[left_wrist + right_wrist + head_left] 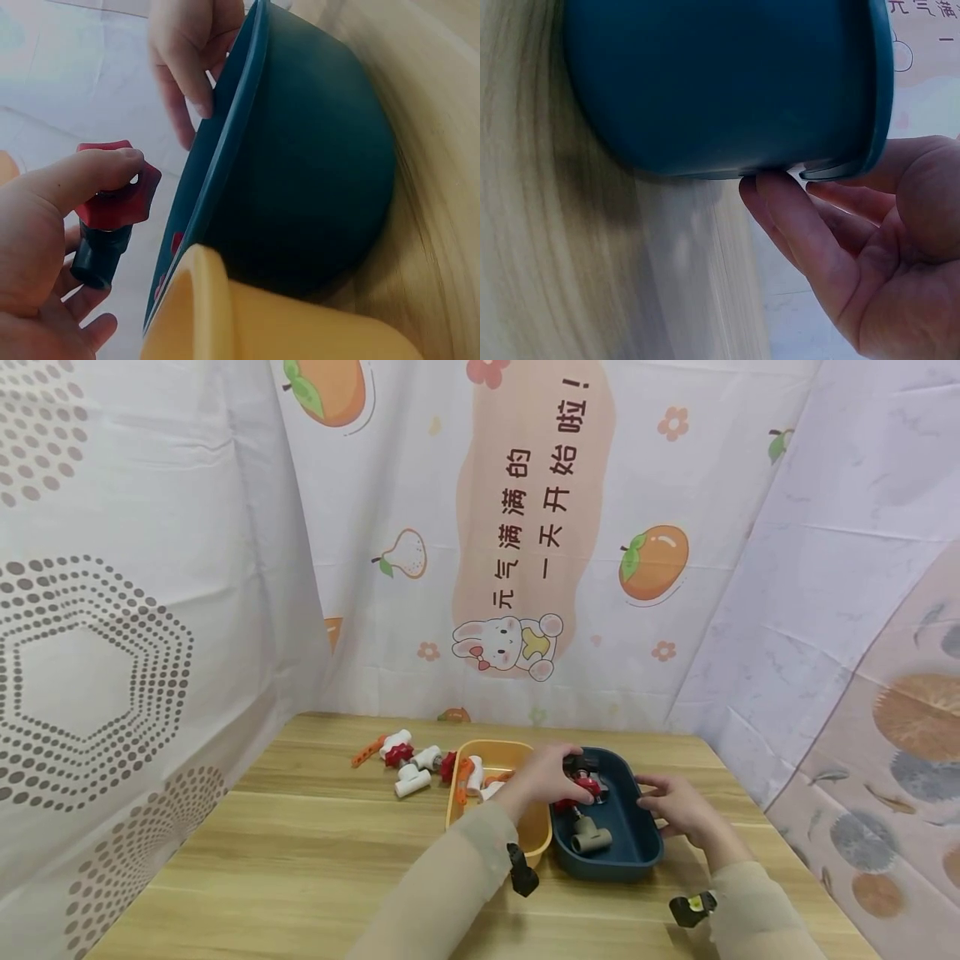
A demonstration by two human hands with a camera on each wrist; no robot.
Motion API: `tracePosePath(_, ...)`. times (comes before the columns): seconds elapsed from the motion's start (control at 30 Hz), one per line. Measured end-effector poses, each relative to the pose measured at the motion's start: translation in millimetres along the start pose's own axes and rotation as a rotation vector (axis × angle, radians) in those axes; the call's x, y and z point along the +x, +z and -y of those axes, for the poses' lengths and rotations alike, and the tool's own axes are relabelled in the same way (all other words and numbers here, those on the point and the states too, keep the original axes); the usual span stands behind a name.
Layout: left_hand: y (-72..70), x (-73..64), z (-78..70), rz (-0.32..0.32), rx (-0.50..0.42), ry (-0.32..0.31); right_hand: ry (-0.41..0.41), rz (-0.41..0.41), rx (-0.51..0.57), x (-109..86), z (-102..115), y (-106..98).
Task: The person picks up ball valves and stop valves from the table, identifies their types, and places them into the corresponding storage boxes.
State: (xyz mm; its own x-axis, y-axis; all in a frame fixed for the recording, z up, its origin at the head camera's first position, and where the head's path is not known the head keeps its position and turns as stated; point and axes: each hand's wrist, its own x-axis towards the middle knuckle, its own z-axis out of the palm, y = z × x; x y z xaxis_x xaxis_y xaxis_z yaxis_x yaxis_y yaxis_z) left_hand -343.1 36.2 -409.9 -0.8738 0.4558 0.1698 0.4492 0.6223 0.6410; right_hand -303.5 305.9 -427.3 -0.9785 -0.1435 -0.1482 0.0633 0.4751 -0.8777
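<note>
My left hand holds a black pipe valve with a red knob above the dark blue bin. The thumb lies across the red knob, and the black pipe end points down in the left wrist view. My right hand grips the bin's right rim, with fingers against the outer wall and the thumb at the rim. Inside the bin lies a grey tee-shaped valve with a red knob partly hidden by my left hand.
A yellow bin touches the blue bin's left side and holds white and orange pieces. Left of it, white pipe valves with red knobs and an orange piece lie on the wooden table. A curtain hangs behind.
</note>
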Motion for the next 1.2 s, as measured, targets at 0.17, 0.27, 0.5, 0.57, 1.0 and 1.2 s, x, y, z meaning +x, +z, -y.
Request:
tracePosePath(0.17, 4.5, 2.6, -3.3, -0.006, -0.002, -0.011, 0.000, -0.003, 0.004, -0.2, -0.1, 1.7)
tracePosePath(0.27, 5.7, 3.0, -3.7, -0.010, -0.009, -0.013, -0.004, -0.006, 0.005, -0.2, -0.5, 2.1)
tracePosePath(0.5, 8.3, 3.2, -4.0, -0.001, -0.009, -0.011, -0.008, -0.007, 0.001, -0.4, 0.1, 1.6)
tracePosePath(0.57, 8.8, 3.3, -4.5, 0.005, -0.005, -0.009, -0.006, -0.009, 0.005, -0.4, 0.3, 1.7)
tracePosePath(1.0, 3.5, 1.4, -0.2, 0.014, -0.078, -0.025, -0.007, 0.003, 0.008, -2.5, 3.0, 2.7)
tracePosePath(1.2, 0.0, 0.8, 2.4, 0.026, -0.096, 0.005, -0.004, 0.003, -0.001, -2.3, 3.1, 2.4)
